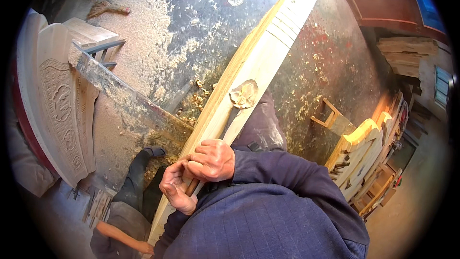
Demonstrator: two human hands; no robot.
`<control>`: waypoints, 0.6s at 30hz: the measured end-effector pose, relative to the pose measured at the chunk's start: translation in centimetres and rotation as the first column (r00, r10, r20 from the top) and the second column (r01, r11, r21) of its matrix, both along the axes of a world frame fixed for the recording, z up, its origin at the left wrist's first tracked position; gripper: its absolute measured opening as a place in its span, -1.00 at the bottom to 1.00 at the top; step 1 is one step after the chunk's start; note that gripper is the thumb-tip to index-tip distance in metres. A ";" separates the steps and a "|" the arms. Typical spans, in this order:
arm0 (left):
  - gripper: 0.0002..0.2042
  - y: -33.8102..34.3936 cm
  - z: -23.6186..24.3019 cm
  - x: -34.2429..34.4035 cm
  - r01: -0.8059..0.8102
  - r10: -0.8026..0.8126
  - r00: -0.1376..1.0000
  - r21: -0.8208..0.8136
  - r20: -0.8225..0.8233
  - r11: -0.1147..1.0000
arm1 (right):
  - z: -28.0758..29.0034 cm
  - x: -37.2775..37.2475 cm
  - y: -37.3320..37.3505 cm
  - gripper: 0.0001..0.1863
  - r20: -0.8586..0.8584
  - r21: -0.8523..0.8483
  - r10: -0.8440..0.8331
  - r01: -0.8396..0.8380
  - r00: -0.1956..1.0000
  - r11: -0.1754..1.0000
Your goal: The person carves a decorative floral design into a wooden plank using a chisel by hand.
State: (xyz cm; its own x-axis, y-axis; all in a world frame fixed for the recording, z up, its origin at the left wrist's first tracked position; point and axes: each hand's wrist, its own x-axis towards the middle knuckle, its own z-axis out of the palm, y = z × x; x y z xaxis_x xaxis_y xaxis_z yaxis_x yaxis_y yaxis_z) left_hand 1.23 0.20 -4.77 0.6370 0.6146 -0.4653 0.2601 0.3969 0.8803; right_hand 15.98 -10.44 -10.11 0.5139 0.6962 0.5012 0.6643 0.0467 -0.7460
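A long pale timber beam runs diagonally from lower left to upper right beneath my hands. A raised flower-like carving stands out on its face. My right hand is closed in a fist around a carving chisel, whose dark narrow blade points up toward the carving's lower edge. Just below and left, my left hand touches the right hand, its fingers curled at the chisel's brown wooden handle and its thumb lying apart. Both fists hide much of the tool.
At left, a carved wooden panel stands beside a dusty plank. Sawdust and shavings cover the dark floor. Another person's forearm shows at lower left. A small wooden stool and a bench with several tools stand at right.
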 end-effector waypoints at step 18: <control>-0.05 -1.6 -0.3 0.8 0.086 -0.090 0.996 0.126 0.025 0.988 | -1.3 0.0 -0.9 -0.79 0.027 0.072 0.026 -0.027 0.999 0.997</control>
State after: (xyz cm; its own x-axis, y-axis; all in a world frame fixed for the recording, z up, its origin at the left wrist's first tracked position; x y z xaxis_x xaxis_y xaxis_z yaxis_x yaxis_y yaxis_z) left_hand 2.02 -1.43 -5.07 0.7039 0.6075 -0.3682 0.2616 0.2601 0.9294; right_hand 15.95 -11.30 -11.42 0.4820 0.6708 0.5636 0.6810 0.1178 -0.7227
